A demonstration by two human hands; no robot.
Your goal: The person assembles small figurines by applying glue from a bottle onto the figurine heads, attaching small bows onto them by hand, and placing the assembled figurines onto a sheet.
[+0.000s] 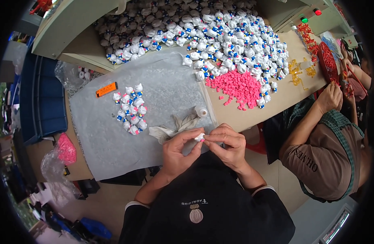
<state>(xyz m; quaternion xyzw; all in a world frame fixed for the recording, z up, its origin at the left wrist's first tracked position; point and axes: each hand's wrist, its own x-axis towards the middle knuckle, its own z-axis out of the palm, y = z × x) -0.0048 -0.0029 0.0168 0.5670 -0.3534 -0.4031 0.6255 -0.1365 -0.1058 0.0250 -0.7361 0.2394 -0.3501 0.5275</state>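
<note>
Close to my body, just past the table's near edge, my left hand pinches a small white figurine between thumb and fingers. A bit of pink shows on its lower side. The fingers of my right hand close on the same figurine from the right; whether they also grip a separate pink piece is too small to tell. Beyond my hands lie a crumpled whitish cloth and a small white bottle. A cluster of white-and-blue figurines, many with pink parts, rests to the left on the grey sheet.
A big heap of white-and-blue figurines fills the back, with a pile of small pink pieces before it. An orange box lies on the sheet. Left stand a blue crate and a pink bag. Right, a co-worker sits by a red basket.
</note>
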